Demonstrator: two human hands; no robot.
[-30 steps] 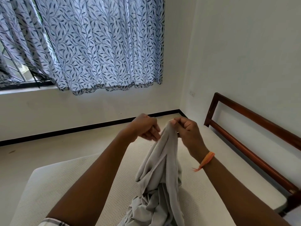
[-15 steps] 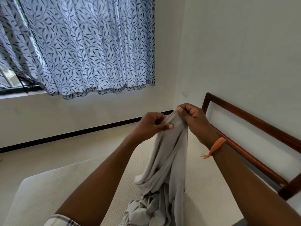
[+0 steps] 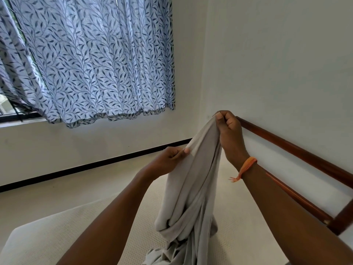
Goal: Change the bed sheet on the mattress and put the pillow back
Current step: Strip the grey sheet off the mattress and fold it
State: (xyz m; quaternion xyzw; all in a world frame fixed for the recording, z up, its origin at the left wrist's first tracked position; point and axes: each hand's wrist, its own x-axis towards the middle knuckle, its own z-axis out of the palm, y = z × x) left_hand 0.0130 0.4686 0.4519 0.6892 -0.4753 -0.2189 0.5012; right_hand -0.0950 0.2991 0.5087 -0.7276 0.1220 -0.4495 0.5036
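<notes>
Both hands pinch the grey sheet (image 3: 191,188) by its edge, right hand (image 3: 228,131) high, left hand (image 3: 172,159) lower; it hangs bunched over the bare mattress (image 3: 57,232); soft, light, limp; best held at corners.

A grey bed sheet (image 3: 191,188) hangs bunched above the bare mattress (image 3: 57,232). The right hand (image 3: 229,134) grips its top edge up high, and the left hand (image 3: 170,159) pinches the edge lower down. A wooden headboard (image 3: 298,150) runs along the wall, and a leaf-patterned curtain (image 3: 95,60) covers the window.
</notes>
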